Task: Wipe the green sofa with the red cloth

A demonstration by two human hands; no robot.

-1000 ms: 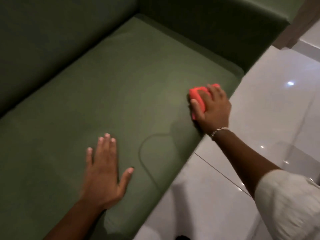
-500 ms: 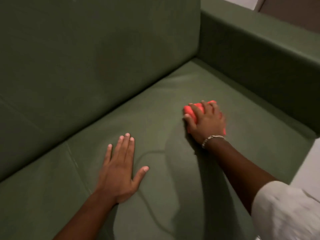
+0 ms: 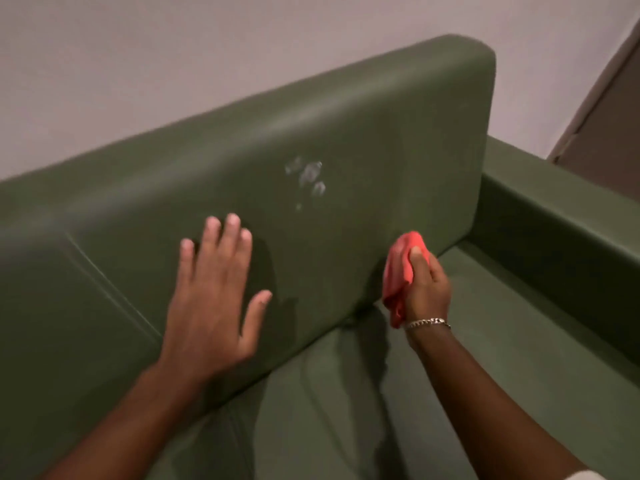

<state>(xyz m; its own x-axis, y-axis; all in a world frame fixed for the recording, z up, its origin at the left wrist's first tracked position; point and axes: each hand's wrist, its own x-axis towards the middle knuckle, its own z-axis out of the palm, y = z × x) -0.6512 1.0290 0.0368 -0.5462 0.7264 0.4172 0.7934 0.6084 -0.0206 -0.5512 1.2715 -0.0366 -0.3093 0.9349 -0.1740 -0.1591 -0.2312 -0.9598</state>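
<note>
The green sofa (image 3: 363,140) fills the view, with its backrest ahead and the seat cushion below. A whitish smudge (image 3: 307,178) marks the backrest near its middle. My right hand (image 3: 427,287) is closed on the bunched red cloth (image 3: 400,271), which it holds against the lower right part of the backrest, just above the seat. A bracelet circles that wrist. My left hand (image 3: 213,296) lies flat on the backrest with its fingers spread, left of the smudge and below it.
The sofa's right armrest (image 3: 561,216) runs along the right side of the seat (image 3: 485,341). A pale wall (image 3: 173,64) rises behind the backrest. A brown door or panel (image 3: 606,126) stands at the far right.
Both hands have come up from the seat cushion to the backrest. The right hand carried the red cloth with it. The view has tilted upward, so the wall and the smudge now show.
</note>
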